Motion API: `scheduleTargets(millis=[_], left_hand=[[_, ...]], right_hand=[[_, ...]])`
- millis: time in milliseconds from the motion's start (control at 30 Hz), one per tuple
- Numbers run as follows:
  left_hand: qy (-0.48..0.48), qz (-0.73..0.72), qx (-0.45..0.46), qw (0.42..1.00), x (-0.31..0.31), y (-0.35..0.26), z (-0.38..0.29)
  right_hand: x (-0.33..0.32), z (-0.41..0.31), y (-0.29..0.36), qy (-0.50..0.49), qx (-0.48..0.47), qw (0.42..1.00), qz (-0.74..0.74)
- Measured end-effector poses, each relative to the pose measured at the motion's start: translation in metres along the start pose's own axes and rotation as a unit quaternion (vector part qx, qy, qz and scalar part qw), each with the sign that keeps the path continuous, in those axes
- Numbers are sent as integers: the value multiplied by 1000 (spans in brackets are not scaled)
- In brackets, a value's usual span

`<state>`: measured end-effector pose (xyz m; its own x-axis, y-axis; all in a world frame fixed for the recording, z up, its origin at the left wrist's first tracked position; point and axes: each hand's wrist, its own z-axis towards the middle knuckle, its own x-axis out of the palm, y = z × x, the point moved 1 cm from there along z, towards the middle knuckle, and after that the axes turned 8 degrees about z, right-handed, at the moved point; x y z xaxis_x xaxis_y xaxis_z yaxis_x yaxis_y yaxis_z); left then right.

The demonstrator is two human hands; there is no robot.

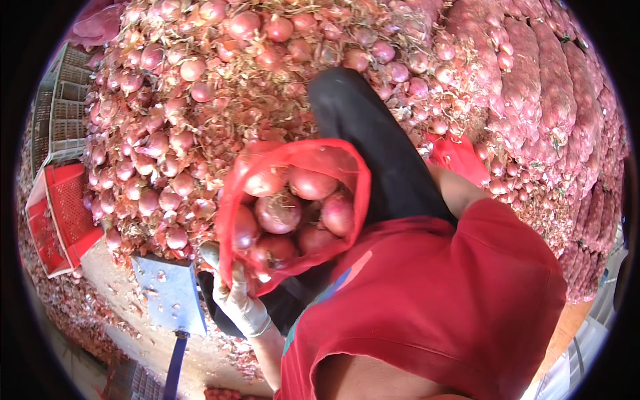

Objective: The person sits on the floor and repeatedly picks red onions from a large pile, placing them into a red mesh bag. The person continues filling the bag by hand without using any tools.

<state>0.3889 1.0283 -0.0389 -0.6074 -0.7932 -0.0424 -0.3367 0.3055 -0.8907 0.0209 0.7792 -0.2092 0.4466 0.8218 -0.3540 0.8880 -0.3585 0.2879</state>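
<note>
My left hand [239, 302], in a white work glove, grips the near left rim of a red mesh bag [364, 200]. The bag's mouth is spread wide in front of my torso. Inside lie several red onions [278, 213], some with dry root tufts showing. My right hand is out of view; only its bare forearm [452, 186] shows, passing behind my bent knee in dark trousers [370, 125]. Close to that forearm lies a piece of bright red fabric [459, 156], perhaps another bag.
A large heap of loose red onions [150, 145] and dry skins spreads ahead and left. Filled mesh sacks [520, 85] are stacked at right. A red plastic crate [70, 215] and grey crates [67, 110] stand left. Nearer is what looks like a platform scale [167, 295] with a blue post.
</note>
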Motion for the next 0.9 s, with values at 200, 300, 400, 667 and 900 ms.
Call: scheduleTargets(millis=[200,300,400,667,900], left_hand=[[-225,169,127,951,11,45,-22],[-229,44,39,972,6,31,-17],[-237,190,106,947,1,9,-9],[-313,38,41,948,-13,11,-2],[-326,157,67,930,2,22,-2]], right_hand=[[-43,27,-2,204,9,978,31],[-95,38,-19,225,0,960,168],[-171,70,-28,-176,-79,974,116],[-228,163,7,-212,-188,943,-175],[-150,55,65,287,-224,613,701]])
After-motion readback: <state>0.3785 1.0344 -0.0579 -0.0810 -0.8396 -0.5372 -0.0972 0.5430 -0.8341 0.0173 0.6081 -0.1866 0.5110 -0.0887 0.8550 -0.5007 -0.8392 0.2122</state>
